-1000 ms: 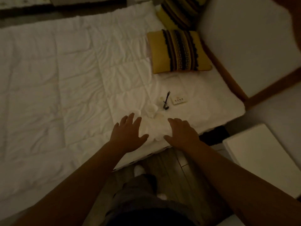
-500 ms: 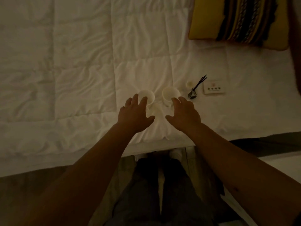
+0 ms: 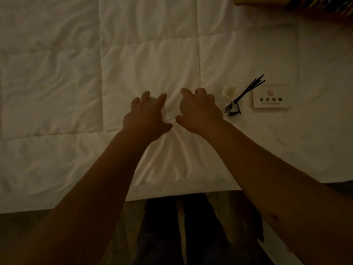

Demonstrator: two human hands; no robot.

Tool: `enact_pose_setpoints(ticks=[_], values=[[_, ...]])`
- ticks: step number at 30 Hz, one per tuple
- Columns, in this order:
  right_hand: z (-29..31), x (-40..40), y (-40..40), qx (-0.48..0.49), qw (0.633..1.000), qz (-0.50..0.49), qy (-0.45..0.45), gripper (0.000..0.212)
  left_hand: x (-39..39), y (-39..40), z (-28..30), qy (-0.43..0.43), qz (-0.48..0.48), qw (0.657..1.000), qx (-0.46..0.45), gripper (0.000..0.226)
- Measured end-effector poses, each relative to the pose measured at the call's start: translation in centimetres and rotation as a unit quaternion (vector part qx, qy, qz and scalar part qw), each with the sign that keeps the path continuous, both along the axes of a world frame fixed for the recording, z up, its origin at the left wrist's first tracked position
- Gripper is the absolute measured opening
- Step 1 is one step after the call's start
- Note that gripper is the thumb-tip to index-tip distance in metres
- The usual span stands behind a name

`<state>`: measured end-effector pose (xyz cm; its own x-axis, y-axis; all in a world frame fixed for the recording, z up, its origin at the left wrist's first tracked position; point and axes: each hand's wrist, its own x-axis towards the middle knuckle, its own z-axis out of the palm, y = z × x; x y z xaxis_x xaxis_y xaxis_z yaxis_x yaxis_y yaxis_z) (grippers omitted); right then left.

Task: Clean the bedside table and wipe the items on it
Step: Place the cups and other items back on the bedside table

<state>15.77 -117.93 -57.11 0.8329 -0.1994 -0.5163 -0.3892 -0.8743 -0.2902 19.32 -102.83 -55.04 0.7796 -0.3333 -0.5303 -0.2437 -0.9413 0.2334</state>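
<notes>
Two small white cups stand side by side on the white duvet (image 3: 149,60). My left hand (image 3: 147,115) lies over the left cup (image 3: 152,98), fingers curled down around its rim. My right hand (image 3: 200,109) wraps the right cup (image 3: 182,109), thumb on its near side. Both cups are mostly hidden under my fingers. To the right of my right hand lie a small white rose-shaped item (image 3: 230,91), a reed diffuser with black sticks (image 3: 248,90) and a white card with a red sign (image 3: 271,99).
A yellow patterned pillow (image 3: 263,0) shows at the top right edge. The bed's near edge runs across the lower part of the view, with dark wooden floor and my legs (image 3: 181,230) below it. The room is dim.
The view has moved closer and lower over the bed. Both hands have moved forward from just short of the cups onto them, and their fingers have curled around them.
</notes>
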Motion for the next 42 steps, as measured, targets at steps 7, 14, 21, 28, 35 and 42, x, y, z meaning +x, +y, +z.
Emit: enact_pose_setpoints(ticks=[7, 14, 21, 28, 35, 42], values=[[-1.5, -0.2, 0.8, -0.037, 0.997, 0.059, -0.038, 0.069, 0.6, 0.4, -1.4, -0.041, -0.027, 0.999, 0.000, 0.069], [-0.6, -1.7, 0.8, -0.023, 0.996, 0.042, -0.077, 0.073, -0.6, 0.1, -0.9, -0.087, -0.038, 0.995, -0.012, 0.071], [2.0, -4.6, 0.2, -0.022, 0.993, 0.011, -0.119, 0.073, -2.3, 0.2, 0.8, -0.118, -0.044, 0.991, -0.041, 0.073], [3.8, -9.2, -1.1, -0.004, 0.989, -0.071, -0.131, 0.072, -4.7, -3.3, 2.3, -0.106, -0.144, 0.982, -0.064, 0.077], [5.6, -16.2, -4.8, -0.024, 0.977, -0.180, -0.114, 0.069, -8.2, -8.6, 3.9, -0.074, -0.259, 0.960, -0.074, 0.078], [6.8, -27.4, -12.1, -0.065, 0.935, -0.329, -0.118, 0.074, -16.8, -18.1, 5.1, -0.041, -0.392, 0.912, -0.115, 0.069]])
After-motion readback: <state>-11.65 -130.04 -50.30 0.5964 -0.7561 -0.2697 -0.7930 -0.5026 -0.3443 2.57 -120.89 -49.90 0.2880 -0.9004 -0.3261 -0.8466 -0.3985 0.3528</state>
